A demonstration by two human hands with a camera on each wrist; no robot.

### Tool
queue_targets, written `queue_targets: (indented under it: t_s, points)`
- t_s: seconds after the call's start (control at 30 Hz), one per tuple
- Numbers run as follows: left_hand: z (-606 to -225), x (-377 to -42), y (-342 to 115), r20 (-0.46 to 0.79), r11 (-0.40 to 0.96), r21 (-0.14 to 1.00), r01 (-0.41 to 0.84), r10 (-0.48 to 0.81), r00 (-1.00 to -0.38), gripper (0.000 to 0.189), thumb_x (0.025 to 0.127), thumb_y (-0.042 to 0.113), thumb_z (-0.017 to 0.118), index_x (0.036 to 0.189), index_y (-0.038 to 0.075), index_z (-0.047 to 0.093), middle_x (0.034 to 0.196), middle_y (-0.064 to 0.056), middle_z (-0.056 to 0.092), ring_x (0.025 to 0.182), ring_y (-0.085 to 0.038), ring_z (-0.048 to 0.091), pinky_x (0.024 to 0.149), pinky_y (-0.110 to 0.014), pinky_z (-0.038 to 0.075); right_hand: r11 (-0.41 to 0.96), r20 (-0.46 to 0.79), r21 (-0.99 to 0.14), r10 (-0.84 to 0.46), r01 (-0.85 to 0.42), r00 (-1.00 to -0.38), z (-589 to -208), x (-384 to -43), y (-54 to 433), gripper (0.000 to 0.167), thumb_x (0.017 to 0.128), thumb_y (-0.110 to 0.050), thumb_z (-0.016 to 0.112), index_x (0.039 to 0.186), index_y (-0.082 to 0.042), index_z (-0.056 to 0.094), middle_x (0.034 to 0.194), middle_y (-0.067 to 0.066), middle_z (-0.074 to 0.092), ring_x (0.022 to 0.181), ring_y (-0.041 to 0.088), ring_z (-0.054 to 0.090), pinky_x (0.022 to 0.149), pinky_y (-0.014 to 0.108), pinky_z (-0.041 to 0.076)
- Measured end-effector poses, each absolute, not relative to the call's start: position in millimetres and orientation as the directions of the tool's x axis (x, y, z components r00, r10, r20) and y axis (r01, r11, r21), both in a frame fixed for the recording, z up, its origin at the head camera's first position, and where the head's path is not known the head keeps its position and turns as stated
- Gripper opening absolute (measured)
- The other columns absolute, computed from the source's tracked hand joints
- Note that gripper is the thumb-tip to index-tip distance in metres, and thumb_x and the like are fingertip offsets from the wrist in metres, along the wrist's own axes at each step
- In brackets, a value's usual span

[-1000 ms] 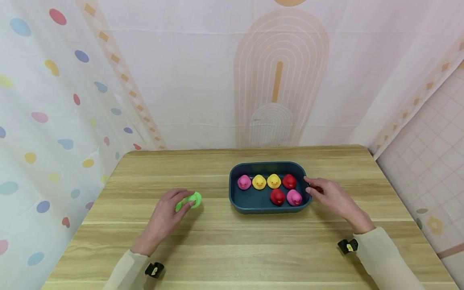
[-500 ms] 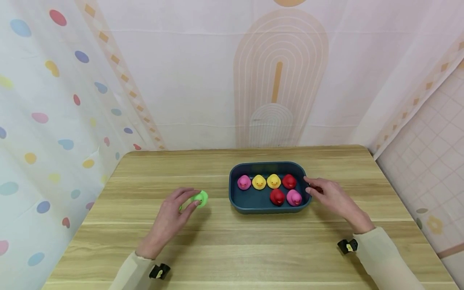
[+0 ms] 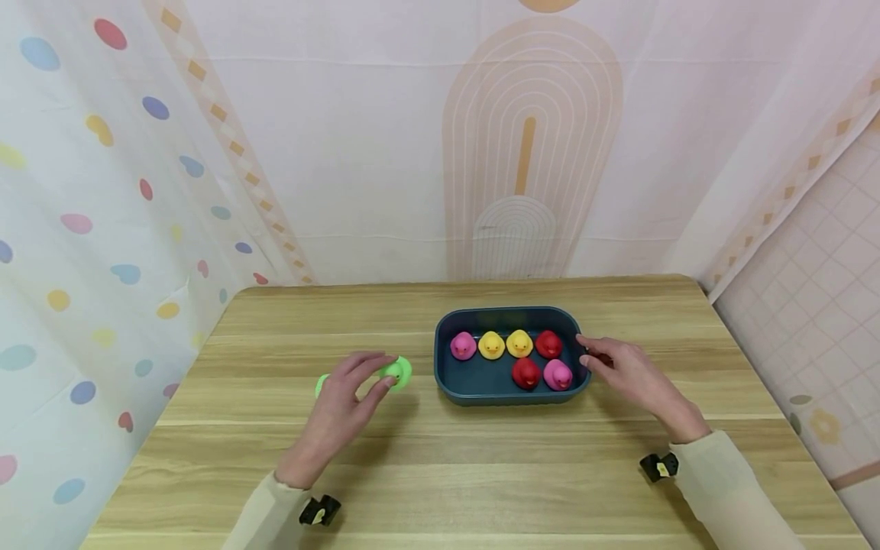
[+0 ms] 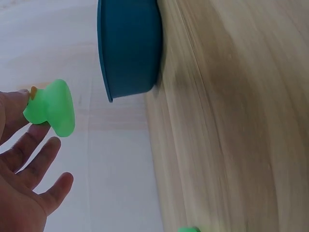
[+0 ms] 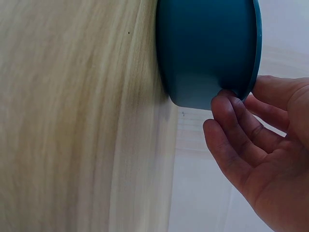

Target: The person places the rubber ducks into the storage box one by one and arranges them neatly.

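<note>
A light green rubber duck point(image 3: 396, 373) is pinched between the thumb and fingers of my left hand point(image 3: 344, 401), raised off the table to the left of the box. In the left wrist view the same duck point(image 4: 50, 107) shows side-on, its orange beak by the thumb. My right hand point(image 3: 635, 376) grips the right end of a dark blue oblong box point(image 3: 474, 399). From the right wrist, the thumb lies at the rim and curled fingers point(image 5: 224, 113) touch the outer wall. Inside the box sit two pink ducks point(image 3: 464, 346), two yellow ducks point(image 3: 491, 345) and two red ducks point(image 3: 526, 373).
Another light green thing point(image 3: 321, 385) lies on the table behind my left hand, mostly hidden by it. The wooden table point(image 3: 467, 481) ends at a patterned curtain point(image 3: 385, 153) at the back. A tiled-pattern sheet point(image 3: 825, 305) hangs along the right.
My left hand has moved right toward the box with the green duck, and the second green thing shows behind it. My right hand and the box have stayed still.
</note>
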State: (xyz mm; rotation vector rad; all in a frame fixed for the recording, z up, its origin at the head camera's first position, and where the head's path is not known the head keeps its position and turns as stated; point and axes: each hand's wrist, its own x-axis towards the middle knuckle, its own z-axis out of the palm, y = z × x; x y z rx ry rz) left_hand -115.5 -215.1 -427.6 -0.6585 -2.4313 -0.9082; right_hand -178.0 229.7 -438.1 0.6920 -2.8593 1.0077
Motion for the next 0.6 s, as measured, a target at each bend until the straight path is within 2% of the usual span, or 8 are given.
queue_targets:
  t_s: [0.6]
  points:
    - [-429.3,-121.3,-188.8,0.555,0.608,0.53,0.591,0.278,-0.784,0.03,0.092,0.01,0.08,0.121,0.006,0.075,0.119,-0.008,0.071,0.111,-0.027,0.07,0.092,-0.046,0.059,0.691,0.159,-0.599,-0.393,-0.405,-0.906,-437.1,-177.4,229.1,0.04,0.102,-0.01,0.066,0.138,0.008,0.061,0.122,0.023,0.07,0.085,0.02,0.058,0.068,0.026,0.049]
